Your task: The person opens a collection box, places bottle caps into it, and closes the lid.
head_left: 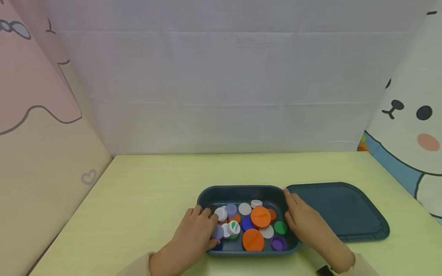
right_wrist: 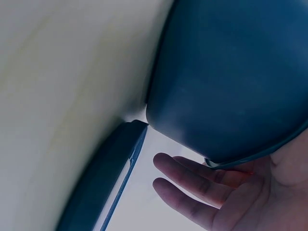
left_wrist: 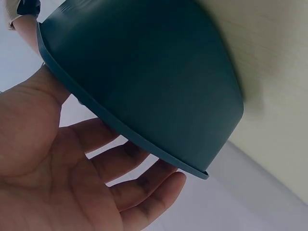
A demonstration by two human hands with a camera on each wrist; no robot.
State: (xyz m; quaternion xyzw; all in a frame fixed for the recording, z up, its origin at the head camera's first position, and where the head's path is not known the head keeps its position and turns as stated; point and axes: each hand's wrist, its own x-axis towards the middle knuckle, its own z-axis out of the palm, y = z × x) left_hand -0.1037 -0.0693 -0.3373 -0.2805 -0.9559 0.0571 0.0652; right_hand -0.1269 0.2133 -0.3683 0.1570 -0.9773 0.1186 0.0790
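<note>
In the head view, a dark teal tray-like box (head_left: 248, 253) holds several plastic bottle caps. My left hand (head_left: 193, 234) lies over its left rim, fingers loosely bent. The thumb and index finger are close to a lilac cap (head_left: 217, 232); whether they touch it I cannot tell. My right hand (head_left: 307, 220) rests on the right rim, its fingers fairly straight and pointing away from me. Both wrist views show the box's outer wall (left_wrist: 159, 86) with each palm outside it, and some fingertips are hidden behind the rim. Nothing is seen pinched in the right hand (right_wrist: 231, 197).
A flat dark teal lid (head_left: 345, 211) lies on the table to the right, right beside the box. Among the caps are large orange caps (head_left: 260, 217), a green cap (head_left: 280, 228) and a purple cap (head_left: 277, 243). Pale yellow tabletop (head_left: 138, 199) surrounds the box.
</note>
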